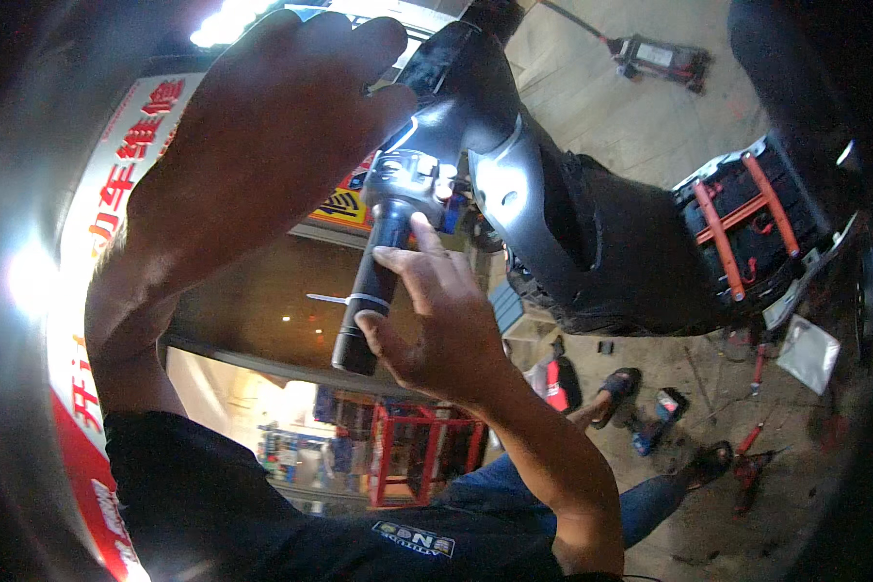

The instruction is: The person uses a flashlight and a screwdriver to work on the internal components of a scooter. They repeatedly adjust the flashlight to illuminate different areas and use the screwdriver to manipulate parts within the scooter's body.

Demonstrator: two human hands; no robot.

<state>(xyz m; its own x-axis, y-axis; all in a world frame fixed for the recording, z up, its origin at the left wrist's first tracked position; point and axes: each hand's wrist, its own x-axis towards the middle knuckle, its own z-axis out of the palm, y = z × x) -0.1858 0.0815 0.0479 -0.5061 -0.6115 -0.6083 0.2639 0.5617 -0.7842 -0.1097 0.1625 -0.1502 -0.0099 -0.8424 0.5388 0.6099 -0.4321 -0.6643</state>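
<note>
A black handlebar grip [391, 228] with pale rings slants across the middle, below a switch housing [409, 177] lit brightly from above. My right hand [441, 315] rests its spread fingertips and thumb against this grip, the fingers nearly straight. Close to the camera at the upper left, my left hand [296, 116] is curled beside the dark front cover [466, 82] of the scooter; what its fingers hold, if anything, is hidden. A thin pale strip [327, 299] sticks out beside the grip. The scooter's black inner panel [563, 209] curves away to the right.
Orange straps [747, 218] cross an opened compartment at the right. A floor jack [662, 60] stands behind. Around my sandalled feet [619, 388] lie a blue power tool [660, 422], a red drill [750, 475] and a clear plastic bag [809, 354]. A red metal rack [427, 451] stands beyond the window.
</note>
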